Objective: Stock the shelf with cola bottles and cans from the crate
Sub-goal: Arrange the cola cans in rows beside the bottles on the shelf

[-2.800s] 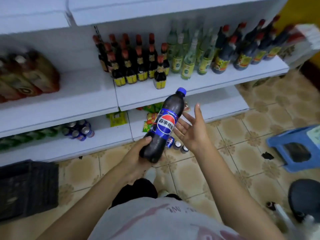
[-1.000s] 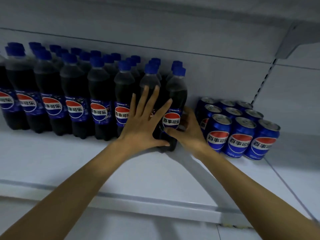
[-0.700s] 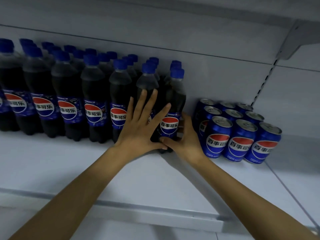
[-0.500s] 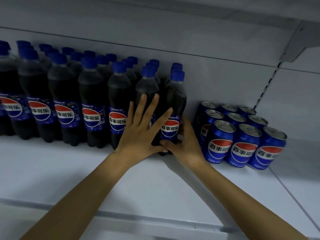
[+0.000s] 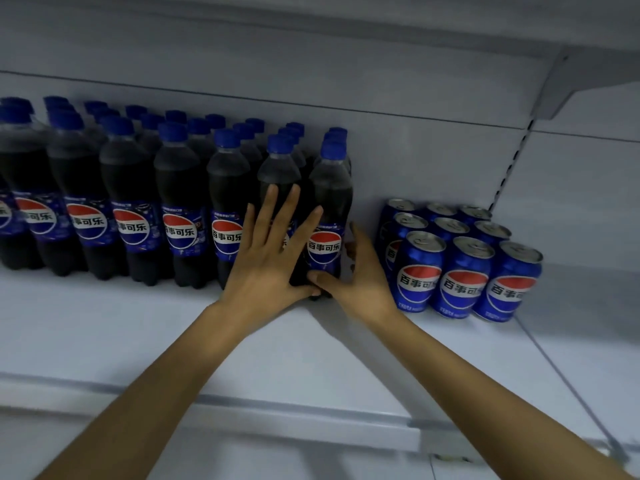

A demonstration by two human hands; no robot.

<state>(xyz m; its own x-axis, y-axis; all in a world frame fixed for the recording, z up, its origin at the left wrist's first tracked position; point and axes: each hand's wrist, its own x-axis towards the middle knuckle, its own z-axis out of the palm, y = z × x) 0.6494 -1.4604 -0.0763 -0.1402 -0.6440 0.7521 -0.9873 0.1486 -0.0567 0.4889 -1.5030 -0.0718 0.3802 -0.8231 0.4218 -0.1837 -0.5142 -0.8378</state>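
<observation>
Shelf (image 5: 138, 341) seen stocked: bottles (image 5: 173, 188) ranked several deep along the left, upright, labels forward. End bottle (image 5: 330, 188) is stood at the right end of the front row, close against its neighbour. Cans (image 5: 464, 271) are grouped in rows just beyond a gap to the right. Left hand (image 5: 266, 268) is laid flat on the last two bottle fronts, fingers (image 5: 266, 216) straight and spread wide. Right hand (image 5: 360, 282) is wrapped low round the end bottle: thumb across the front, fingers round its right side, tips hidden.
</observation>
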